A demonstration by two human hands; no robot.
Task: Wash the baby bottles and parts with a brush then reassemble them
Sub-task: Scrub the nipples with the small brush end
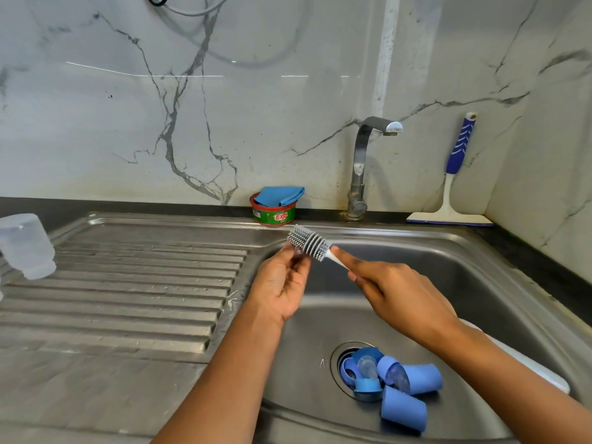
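My left hand is up over the left edge of the sink. Its fingers curl in and pinch a small clear part. I cannot tell what the part is, as my fingers hide most of it. My right hand grips the white handle of the brush, with one finger laid straight along it. The grey head of the brush touches the clear part.

Down in the sink, near me, two blue caps lie on their sides, touching. Just left of them, in the drain, sits a heap of blue rings and clear bits. A clear bottle stands mouth down on the ribbed board, far to the left.

Behind the sink, on the dark desk, is a green tub with a blue cloth on top. The tap is right of it. A blue and white wiper leans on the wall in the far right corner.
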